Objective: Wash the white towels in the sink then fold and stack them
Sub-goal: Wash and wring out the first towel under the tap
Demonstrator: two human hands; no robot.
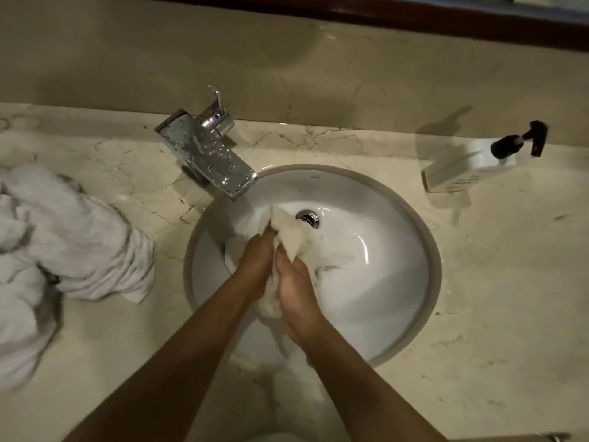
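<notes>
Both hands, left (pixel 255 260) and right (pixel 298 282), are pressed together and grip a wet white towel (pixel 291 232) inside the round white ceramic sink (pixel 382 282), below the chrome square faucet (pixel 207 154). More crumpled white towels (pixel 63 244) lie on the beige marble counter (pixel 510 282) at left. A white pump soap bottle (pixel 471 164) stands right; its label print and the sink's small logo are unreadable.

We note a chrome faucet (pixel 208 154), beaded with water droplets, mounted on the cream marble countertop (pixel 497 282) with its spout angled toward the basin. A white pump dispenser (pixel 478 161) with a black pump head stands at far right. A dark wooden frame edge (pixel 414 14) runs above the backsplash.
</notes>
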